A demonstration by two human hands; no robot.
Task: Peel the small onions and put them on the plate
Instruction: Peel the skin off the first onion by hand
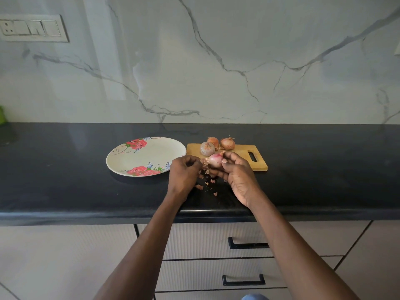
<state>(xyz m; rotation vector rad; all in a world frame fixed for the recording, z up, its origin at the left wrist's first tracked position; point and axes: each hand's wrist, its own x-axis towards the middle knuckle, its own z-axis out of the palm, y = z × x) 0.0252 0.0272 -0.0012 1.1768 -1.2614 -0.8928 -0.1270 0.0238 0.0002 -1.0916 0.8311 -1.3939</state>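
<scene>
The plate [121,158] waits bare at my left on the worktop [65,169]. My left hand [184,174] pinches loose skin while my right hand [236,174] grips the onion [215,159] above the fallen scraps [205,182]. I should strip in long pulls, turning it, before taking the three unpeeled onions [217,145] on the board [242,156].

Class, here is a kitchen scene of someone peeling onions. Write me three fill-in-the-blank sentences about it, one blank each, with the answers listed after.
1. The flowered plate holds ____ onions so far.
2. The number of unpeeled onions waiting on the wooden cutting board is ____.
3. Bits of onion skin lie on the ____ countertop under the left hand and right hand.

Answers: no; three; black
</scene>
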